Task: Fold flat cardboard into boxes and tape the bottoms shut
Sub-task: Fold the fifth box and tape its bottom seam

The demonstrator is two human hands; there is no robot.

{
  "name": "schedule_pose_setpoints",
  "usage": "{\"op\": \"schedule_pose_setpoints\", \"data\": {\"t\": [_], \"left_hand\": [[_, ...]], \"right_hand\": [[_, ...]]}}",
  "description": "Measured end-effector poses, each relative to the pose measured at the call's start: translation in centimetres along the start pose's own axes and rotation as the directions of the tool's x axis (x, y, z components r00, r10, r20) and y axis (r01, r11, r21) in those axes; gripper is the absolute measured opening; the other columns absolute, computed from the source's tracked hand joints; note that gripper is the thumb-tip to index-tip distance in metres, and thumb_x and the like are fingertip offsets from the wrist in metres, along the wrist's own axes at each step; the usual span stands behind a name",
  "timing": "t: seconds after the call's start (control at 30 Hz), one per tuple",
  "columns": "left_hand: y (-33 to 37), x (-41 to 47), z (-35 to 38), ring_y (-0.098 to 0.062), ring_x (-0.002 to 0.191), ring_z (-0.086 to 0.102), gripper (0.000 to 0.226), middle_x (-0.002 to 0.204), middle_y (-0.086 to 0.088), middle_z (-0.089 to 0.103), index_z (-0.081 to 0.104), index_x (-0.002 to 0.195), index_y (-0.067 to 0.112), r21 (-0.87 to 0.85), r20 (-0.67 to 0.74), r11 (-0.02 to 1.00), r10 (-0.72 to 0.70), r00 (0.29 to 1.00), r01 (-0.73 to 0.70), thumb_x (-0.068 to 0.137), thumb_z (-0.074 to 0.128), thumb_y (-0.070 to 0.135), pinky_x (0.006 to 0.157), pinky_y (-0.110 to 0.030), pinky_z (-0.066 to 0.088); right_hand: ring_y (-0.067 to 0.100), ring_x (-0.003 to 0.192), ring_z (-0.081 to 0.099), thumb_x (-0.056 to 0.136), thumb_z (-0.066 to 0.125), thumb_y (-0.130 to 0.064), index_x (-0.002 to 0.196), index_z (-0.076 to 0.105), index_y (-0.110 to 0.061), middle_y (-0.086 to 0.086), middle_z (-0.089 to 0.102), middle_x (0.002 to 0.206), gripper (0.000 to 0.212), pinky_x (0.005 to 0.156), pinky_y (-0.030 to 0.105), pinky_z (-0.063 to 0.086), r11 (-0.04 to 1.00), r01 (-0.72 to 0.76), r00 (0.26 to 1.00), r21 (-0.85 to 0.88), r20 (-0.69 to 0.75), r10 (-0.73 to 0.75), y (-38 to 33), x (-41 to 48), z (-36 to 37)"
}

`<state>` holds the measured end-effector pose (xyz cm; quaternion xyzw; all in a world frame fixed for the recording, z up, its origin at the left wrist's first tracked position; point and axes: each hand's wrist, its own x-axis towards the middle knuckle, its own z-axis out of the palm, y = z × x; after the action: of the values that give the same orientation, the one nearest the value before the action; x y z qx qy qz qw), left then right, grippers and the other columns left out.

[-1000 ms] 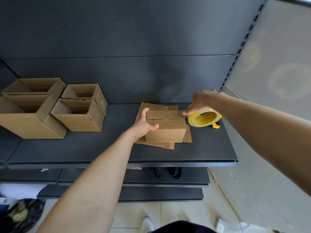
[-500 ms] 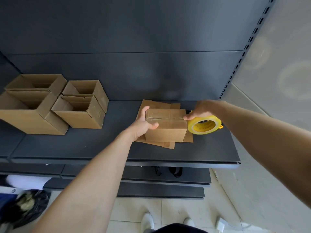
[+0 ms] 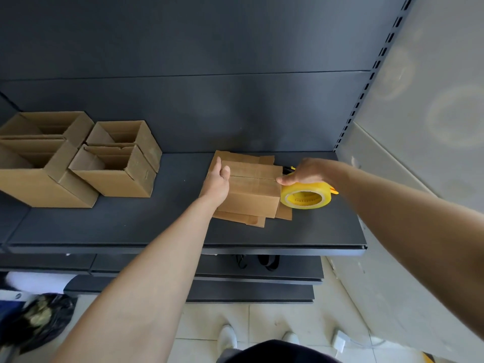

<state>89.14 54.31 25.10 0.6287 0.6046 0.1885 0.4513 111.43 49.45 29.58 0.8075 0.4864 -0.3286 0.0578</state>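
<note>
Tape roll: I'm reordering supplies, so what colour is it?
The tape roll is yellow, clearest in the head view.

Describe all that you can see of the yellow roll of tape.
The roll of tape is a wide yellow ring, glossy like plastic, with small print inside its core, too fine to read. It sits tilted on or just above the dark shelf, its hole facing the camera, beside the right end of the cardboard box. The right hand grips it from above.

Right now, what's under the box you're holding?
Flat cardboard sheets lie under the box, on the shelf. Their edges stick out around it; the box hides their middles.
</note>
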Motion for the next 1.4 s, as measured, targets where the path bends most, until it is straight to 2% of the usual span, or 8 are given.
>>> {"op": "schedule_pose_setpoints", "data": {"t": [0.17,0.27,0.43,0.67,0.87,1.07,1.23,1.4], "left_hand": [[0.7,0.9,0.8,-0.027,0.116,0.044,0.028,0.123,-0.005,0.048,0.053,0.114,0.013,0.432,-0.354,0.898,0.250,0.901,-0.080,0.095,0.053,0.034,0.095,-0.038,0.033],[1.7,0.3,2.3,-0.025,0.116,0.042,0.028,0.121,-0.006,0.054,0.061,0.111,0.010,0.595,-0.275,0.785,0.400,0.874,-0.172,0.096,0.051,0.032,0.095,-0.035,0.034],[2.7,-1.9,5.9,-0.029,0.136,0.024,0.084,0.148,-0.011,0.031,0.032,0.144,0.004,0.691,-0.136,0.711,0.305,0.942,-0.131,0.089,0.035,0.068,0.114,-0.040,0.020],[2.3,-0.6,3.9,-0.023,0.147,-0.011,0.084,0.161,-0.007,-0.006,0.001,0.153,0.012,0.721,0.063,0.672,0.179,0.982,-0.169,0.092,0.024,0.066,0.116,-0.045,-0.010],[2.8,-1.6,5.1,-0.028,0.146,-0.015,0.122,0.159,-0.011,-0.011,-0.004,0.152,0.008,0.721,0.025,0.687,0.104,0.994,-0.090,0.069,0.037,0.088,0.116,-0.046,-0.012],[4.9,-1.2,4.2,-0.034,0.145,-0.017,0.118,0.158,-0.016,-0.012,-0.005,0.151,0.002,0.717,0.101,0.683,0.097,0.990,-0.140,0.075,0.060,0.066,0.118,-0.044,-0.006],[4.9,-0.8,2.8,-0.028,0.145,-0.019,0.118,0.159,-0.010,-0.013,-0.003,0.151,0.006,0.703,0.240,0.677,0.062,0.969,-0.217,0.074,0.066,0.062,0.118,-0.040,-0.003],[5.2,-1.0,2.2,-0.027,0.145,-0.017,0.109,0.159,-0.008,-0.012,-0.002,0.152,0.009,0.683,0.272,0.682,0.097,0.957,-0.263,0.079,0.067,0.053,0.118,-0.041,-0.003]], "right_hand": [[0.028,0.096,0.056,0.072,0.057,-0.077,0.106,0.055,-0.019,0.005,0.057,0.108,0.067,0.080,0.034,0.045,1.000,-0.004,1.000,0.013,-0.008,0.004,-0.2,-0.1,0.9],[0.029,0.108,0.055,0.074,0.054,-0.076,0.126,0.052,-0.015,0.007,0.056,0.121,0.081,0.082,0.034,0.044,1.000,-0.008,1.000,-0.004,-0.014,0.008,-0.2,-0.1,1.2],[0.027,0.104,0.054,0.074,0.049,-0.080,0.128,0.053,-0.013,0.006,0.057,0.119,0.086,0.083,0.034,0.043,1.000,0.017,0.999,0.007,-0.040,-0.017,0.8,0.0,1.8],[0.022,0.106,0.061,0.057,0.072,-0.057,0.129,0.053,-0.014,0.004,0.064,0.116,0.086,0.097,0.038,0.047,0.888,0.028,0.915,0.458,0.346,-0.207,3.9,-0.7,1.8],[0.028,0.119,0.053,0.058,0.061,-0.081,0.141,0.043,-0.012,0.006,0.050,0.139,0.110,0.100,0.039,0.045,0.976,0.081,0.961,0.201,0.243,-0.130,2.5,-0.6,3.7],[0.032,0.117,0.053,0.058,0.041,-0.088,0.140,0.040,-0.004,0.011,0.050,0.137,0.117,0.092,0.036,0.046,0.984,0.127,0.972,0.127,0.181,-0.148,1.7,-1.8,3.0],[0.027,0.113,0.059,0.074,0.073,-0.044,0.133,0.049,-0.005,0.008,0.063,0.122,0.075,0.103,0.044,0.045,0.843,-0.017,0.883,0.537,0.404,-0.239,3.3,-2.4,3.5],[0.030,0.109,0.062,0.083,0.069,-0.039,0.132,0.048,-0.005,0.013,0.063,0.122,0.063,0.099,0.046,0.047,0.870,-0.021,0.873,0.493,0.433,-0.225,1.6,-2.4,4.2]]}}
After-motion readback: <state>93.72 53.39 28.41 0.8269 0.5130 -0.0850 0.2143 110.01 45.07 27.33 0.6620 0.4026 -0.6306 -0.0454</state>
